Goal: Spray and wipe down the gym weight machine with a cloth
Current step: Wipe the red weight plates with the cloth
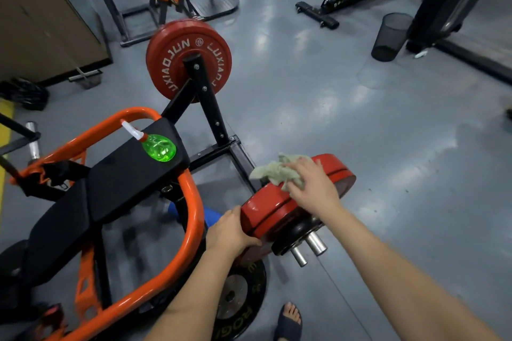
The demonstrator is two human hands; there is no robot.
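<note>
Down over both bare arms we go, right at the weight machine. The right hand (313, 184) is out on the near red plate (279, 210), fingers fairly straight and spread. It presses a crumpled pale green cloth (277, 171) against the plate's broad rim. Nothing is clenched there: the cloth is pinned under fingers and palm, one corner sticking out to the left past the rim. The left hand (231, 232) has the same plate by its nearer edge, fingers wrapped over the rim, thumb laid across the face. Two steel pegs (310, 248) poke out just below the plate.

And the spray bottle (159, 148)? It lies on its side on the black bench (124, 174) pad. It has a bright green body, and its white nozzle points up-left toward the orange frame (194, 207) that loops around the pad (well apart from both hands, that bottle).

A second red plate (171, 63), lettered in white, hangs on the far side of the machine. Lower down, a black plate (256, 285) sits near the floor under the left forearm. A sandalled foot (289, 320) stands on the grey floor (388, 160), and a black mesh bin (390, 36) stands off to the right.
</note>
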